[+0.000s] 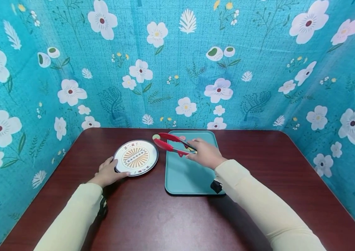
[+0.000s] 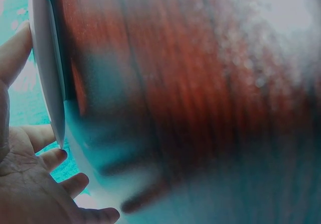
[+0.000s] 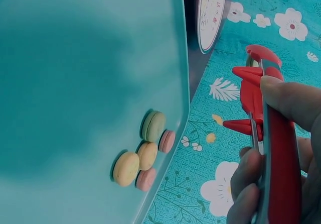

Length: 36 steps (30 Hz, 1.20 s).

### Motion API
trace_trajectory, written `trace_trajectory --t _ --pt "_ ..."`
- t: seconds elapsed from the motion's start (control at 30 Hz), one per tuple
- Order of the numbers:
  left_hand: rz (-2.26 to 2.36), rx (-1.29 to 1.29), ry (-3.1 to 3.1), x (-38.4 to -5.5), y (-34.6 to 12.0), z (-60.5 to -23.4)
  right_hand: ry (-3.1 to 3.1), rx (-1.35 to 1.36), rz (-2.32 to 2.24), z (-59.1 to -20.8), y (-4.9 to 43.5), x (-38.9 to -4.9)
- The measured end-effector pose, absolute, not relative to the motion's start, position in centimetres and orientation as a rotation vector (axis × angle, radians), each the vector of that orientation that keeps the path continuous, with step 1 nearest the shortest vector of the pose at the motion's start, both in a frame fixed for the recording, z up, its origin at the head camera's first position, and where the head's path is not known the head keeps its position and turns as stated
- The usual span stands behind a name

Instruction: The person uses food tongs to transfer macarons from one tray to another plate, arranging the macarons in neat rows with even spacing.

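My left hand grips the left edge of a round white plate with a striped sunburst pattern, thumb at the near rim. Seen edge-on in the left wrist view, the plate lies between the thumb and the fingers. In my right hand are red tongs, held over the far left part of a teal tray. A small green macaron is pinched at their tips, between the plate and the tray. The right wrist view mostly hides that macaron behind the red tip.
The teal tray lies right of the plate on a dark red-brown table. Near one tray edge sit a green macaron, two yellow macarons and two pink macarons. A blue floral curtain hangs around the table.
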<state>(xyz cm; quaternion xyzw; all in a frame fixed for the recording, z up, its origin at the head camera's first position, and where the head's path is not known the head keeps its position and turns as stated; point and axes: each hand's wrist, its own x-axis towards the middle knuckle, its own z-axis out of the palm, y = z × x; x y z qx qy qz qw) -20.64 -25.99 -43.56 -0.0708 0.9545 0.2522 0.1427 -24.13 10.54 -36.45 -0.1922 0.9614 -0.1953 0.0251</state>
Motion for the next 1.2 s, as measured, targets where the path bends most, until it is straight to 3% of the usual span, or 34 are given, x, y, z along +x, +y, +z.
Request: trace_trajectory --t 1.2 --pt "0.735 -0.197 2.751 -20.8 -26.3 -43.9 2.908 -0.608 -0.610 -36.7 6.0 -25.5"
